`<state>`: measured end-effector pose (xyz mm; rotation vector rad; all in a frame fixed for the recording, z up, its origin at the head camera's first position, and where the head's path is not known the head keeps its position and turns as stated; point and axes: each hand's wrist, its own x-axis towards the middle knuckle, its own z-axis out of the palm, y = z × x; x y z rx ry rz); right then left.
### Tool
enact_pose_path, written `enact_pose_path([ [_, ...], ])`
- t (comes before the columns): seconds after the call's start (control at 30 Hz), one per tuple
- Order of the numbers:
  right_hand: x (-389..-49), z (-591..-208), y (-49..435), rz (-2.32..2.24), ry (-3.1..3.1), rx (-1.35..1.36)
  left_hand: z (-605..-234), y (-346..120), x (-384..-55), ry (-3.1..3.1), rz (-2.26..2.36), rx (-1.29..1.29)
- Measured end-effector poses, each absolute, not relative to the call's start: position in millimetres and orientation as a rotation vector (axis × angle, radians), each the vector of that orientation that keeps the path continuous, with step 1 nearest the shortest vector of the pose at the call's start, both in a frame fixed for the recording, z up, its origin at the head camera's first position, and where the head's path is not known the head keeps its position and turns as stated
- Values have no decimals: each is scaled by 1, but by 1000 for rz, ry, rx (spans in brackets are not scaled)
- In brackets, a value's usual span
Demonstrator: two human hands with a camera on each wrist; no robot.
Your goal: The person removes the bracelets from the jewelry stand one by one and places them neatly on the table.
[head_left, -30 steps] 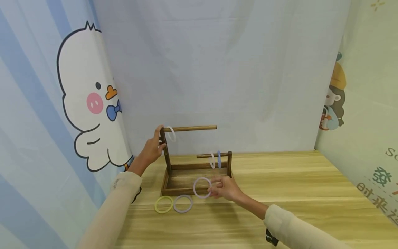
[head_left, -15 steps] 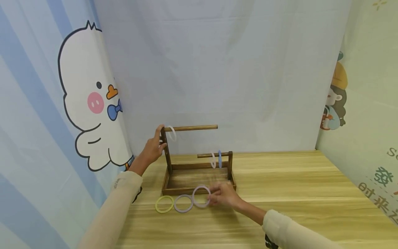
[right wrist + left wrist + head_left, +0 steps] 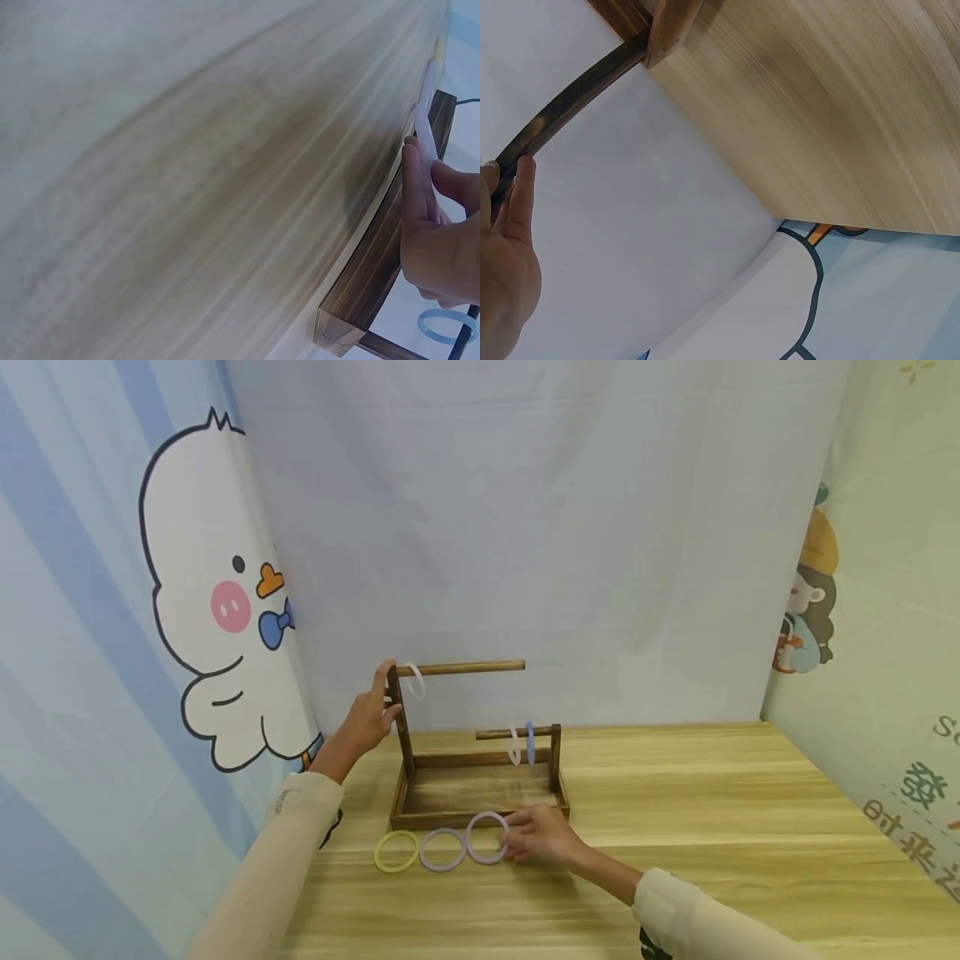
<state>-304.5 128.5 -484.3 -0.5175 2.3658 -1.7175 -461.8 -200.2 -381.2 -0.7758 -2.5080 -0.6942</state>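
Observation:
My left hand (image 3: 366, 720) grips the tall post (image 3: 403, 739) of a dark wooden stand, near its top; in the left wrist view, fingers and thumb lie on both sides of the post (image 3: 577, 94). A pale purple ring, bangle-like (image 3: 487, 815), is pinched between the thumb and fingers of my right hand (image 3: 546, 835). It is slightly tilted, low over the table, in front of the stand's tray (image 3: 465, 821). Left of it, another purple ring (image 3: 442, 869) and a yellow ring (image 3: 397, 870) lie flat in a row. The held ring's left edge meets its purple neighbour in the head view.
A whitish ring (image 3: 417, 683) hangs on the stand's long upper rod (image 3: 472, 668), close to the post. On the short lower rod (image 3: 491, 735) hang a pale ring (image 3: 514, 753) and a blue ring (image 3: 530, 743). A grey curtain (image 3: 585, 568) closes off the table's back edge.
My right hand has lowered the purple ring from in front of the tray's rim toward the table, beside the other two rings. My left hand stays on the post.

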Motion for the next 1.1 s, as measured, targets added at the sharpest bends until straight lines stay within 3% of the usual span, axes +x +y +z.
enact_pose_path([
  [1.1, -303, -496, 127, -1778, 2437, -380, -381, -199, -460, -2506, -684, -763],
])
